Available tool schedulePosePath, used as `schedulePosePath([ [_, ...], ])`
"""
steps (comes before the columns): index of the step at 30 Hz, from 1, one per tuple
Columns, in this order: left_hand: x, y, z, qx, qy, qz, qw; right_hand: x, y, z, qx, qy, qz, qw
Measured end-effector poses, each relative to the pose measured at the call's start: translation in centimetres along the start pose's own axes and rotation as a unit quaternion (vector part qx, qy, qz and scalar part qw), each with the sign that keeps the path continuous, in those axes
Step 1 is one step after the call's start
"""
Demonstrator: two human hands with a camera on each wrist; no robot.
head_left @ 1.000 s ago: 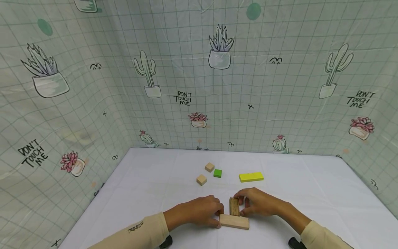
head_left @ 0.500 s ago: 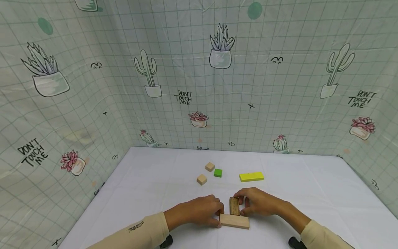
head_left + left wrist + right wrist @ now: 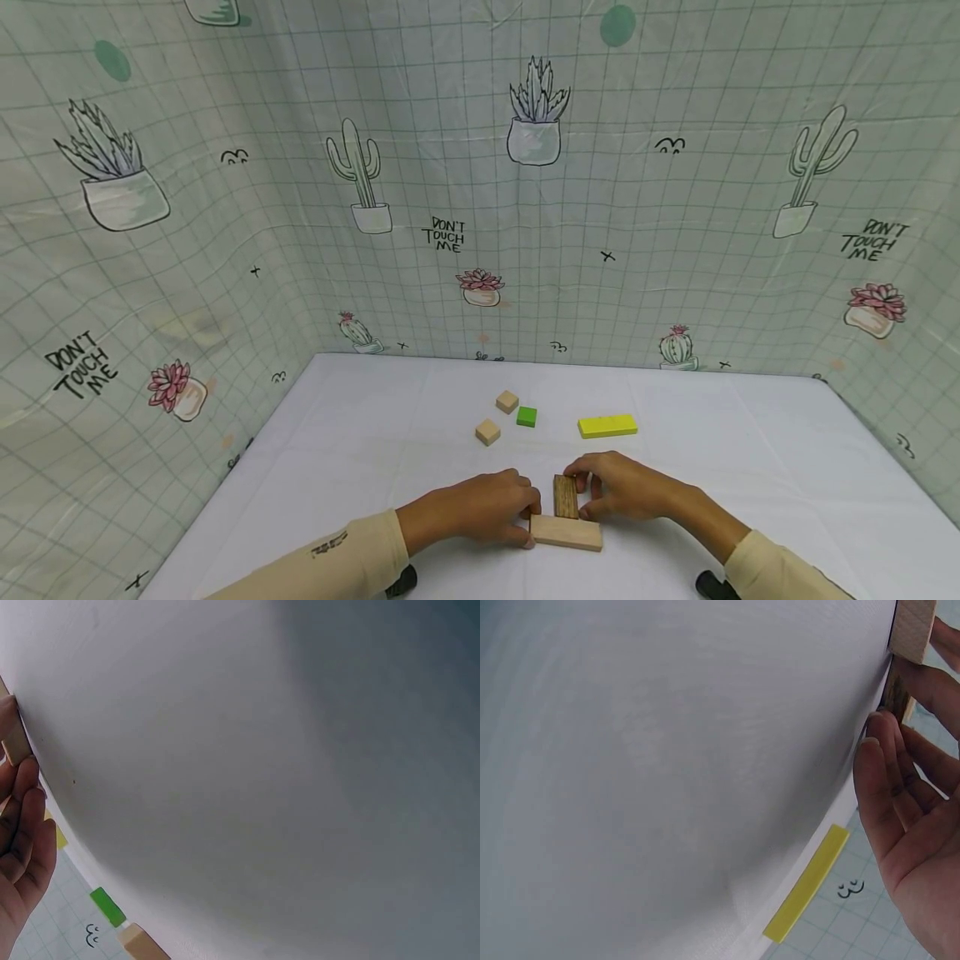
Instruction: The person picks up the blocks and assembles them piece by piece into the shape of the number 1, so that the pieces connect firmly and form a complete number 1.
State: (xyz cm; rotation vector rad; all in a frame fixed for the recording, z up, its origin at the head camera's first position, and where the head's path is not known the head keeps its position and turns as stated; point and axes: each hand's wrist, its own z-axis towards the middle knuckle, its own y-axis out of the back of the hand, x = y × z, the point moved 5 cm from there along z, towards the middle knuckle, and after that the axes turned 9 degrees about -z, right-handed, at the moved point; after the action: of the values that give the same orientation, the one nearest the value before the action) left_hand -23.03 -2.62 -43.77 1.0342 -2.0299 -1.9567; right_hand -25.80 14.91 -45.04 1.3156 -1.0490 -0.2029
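Left hand [image 3: 495, 507] grips a pale block [image 3: 566, 533], right hand [image 3: 624, 486] a dark block [image 3: 566, 497], already meeting in a T on the worktop [image 3: 405, 408]; two cubes [image 3: 487, 432], green block [image 3: 527, 417] and yellow bar [image 3: 607, 427] remain unjoined.

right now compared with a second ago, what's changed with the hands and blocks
Nothing visibly changed: nothing was moved, taken or let go; only the head view shifted slightly. The left grip holds the pale plank by its left end as before, the right grip the dark block behind it. The yellow block, green block and two pale cubes stay put.
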Motion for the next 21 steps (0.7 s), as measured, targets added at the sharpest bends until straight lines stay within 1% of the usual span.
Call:
schedulePosePath([
  [4, -0.04, 0.03, -0.04, -0.003, -0.002, 0.0, 1.0, 0.08, 0.03, -0.02, 0.0, 0.0, -0.001, 1.0],
  [12, 0.07, -0.11, 0.04, -0.001, 0.003, 0.0, 1.0, 0.16, 0.01, -0.03, 0.0, -0.004, 0.0, 1.0],
  [21, -0.19, 0.14, 0.0, 0.002, 0.009, -0.001, 1.0, 0.34, 0.08, -0.15, -0.008, 0.004, -0.011, 0.9999],
])
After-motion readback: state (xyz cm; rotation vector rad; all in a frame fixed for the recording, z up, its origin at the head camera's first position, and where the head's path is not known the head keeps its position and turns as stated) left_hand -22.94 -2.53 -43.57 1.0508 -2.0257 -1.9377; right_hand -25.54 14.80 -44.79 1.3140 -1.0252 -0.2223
